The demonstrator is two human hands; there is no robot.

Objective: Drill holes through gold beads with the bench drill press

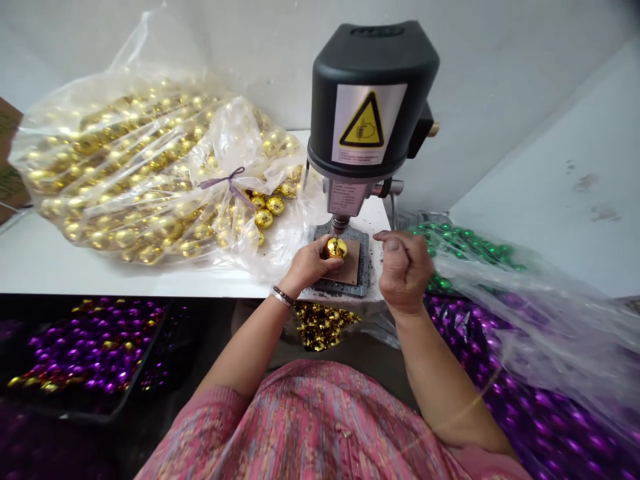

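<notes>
My left hand [313, 263] pinches a shiny gold ball [337, 248] between thumb and fingers. The ball sits on a brown board [353, 263] on the base plate of a small black-headed drill press [375, 60], right under its chuck [341, 223]. To the right of the base plate, my right hand [406, 270] is closed with the fingers curled in and the thumb on top. A thin metal rod from the press runs down behind this hand; whether the fingers grip anything is hidden.
A tied clear bag of gold balls [125, 180] covers the left of the white table [200, 280]. Loose gold balls [263, 218] lie by its mouth. Green balls [460, 243] and purple balls [540, 413] are at the right, a crate of purple balls [95, 347] lower left. Gold pieces [325, 325] lie below the table edge.
</notes>
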